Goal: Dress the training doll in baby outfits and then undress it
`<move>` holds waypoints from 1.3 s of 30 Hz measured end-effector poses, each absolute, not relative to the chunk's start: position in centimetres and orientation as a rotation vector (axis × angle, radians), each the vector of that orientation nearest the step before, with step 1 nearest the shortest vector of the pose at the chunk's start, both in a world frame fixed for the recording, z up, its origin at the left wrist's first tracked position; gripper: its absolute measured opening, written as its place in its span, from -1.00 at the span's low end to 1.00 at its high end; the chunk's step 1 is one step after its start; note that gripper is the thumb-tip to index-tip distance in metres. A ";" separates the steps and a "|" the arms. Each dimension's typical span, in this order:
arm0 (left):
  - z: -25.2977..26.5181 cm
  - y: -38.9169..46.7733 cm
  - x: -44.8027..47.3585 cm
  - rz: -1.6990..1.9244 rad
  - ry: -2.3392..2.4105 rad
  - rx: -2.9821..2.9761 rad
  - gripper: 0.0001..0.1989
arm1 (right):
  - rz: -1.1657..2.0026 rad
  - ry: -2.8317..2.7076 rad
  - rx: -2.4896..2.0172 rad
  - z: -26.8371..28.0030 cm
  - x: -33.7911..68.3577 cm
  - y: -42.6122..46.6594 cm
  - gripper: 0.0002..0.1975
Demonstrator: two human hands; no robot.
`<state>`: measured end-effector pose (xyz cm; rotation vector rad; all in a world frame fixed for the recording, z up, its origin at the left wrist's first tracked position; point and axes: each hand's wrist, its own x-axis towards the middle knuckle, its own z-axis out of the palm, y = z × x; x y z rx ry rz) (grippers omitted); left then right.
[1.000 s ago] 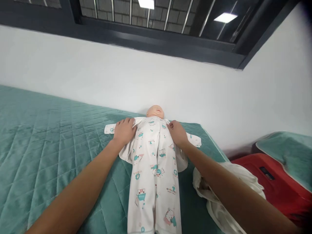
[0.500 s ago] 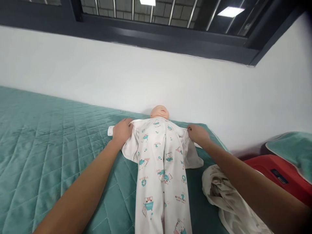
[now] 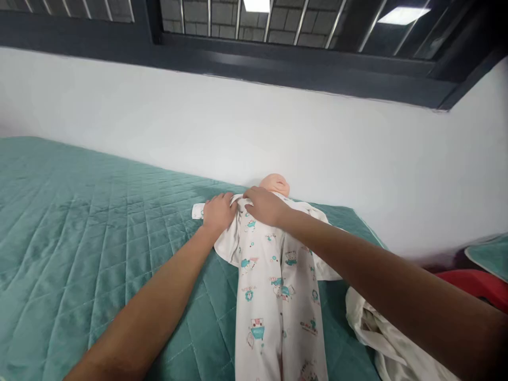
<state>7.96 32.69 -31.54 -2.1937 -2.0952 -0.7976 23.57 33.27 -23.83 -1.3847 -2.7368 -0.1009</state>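
Note:
A baby doll lies on its back, its head near the wall and its body hidden under a white romper printed with teal and pink pictures. My left hand is closed on the sleeve at the doll's left-side arm in view; a white cuff sticks out past it. Close beside it, my right hand reaches across the chest, fingers curled on the romper's shoulder cloth just below the head. A second sleeve shows partly from behind my right forearm.
Under the doll is a green quilted bedspread reaching a white wall. A crumpled white cloth lies to the right, below my forearm. Beyond it are a red object and a folded green cloth. A dark-framed window is above.
My right hand has let go of the romper's right side and crossed to the left shoulder, next to my left hand. The left hand keeps its place on the sleeve. The view has shifted left.

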 end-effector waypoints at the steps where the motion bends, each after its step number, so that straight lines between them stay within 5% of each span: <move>1: -31.5 32.9 8.0 -0.783 -2.122 -2.181 -0.68 | -0.117 -2.797 -1.435 -23.8 22.6 33.6 -0.70; 11: -31.9 34.1 7.7 -0.840 -2.279 -2.124 -0.68 | -0.077 -3.066 -1.540 -24.4 19.1 37.0 -0.75; 21: -31.8 33.2 6.9 -1.003 -2.199 -2.143 -0.67 | -0.101 -3.131 -1.458 -22.9 20.9 37.2 -0.53; 39: -33.0 32.4 5.4 -0.896 -2.270 -2.181 -0.71 | -0.275 -2.935 -1.650 -18.8 25.4 34.8 -0.62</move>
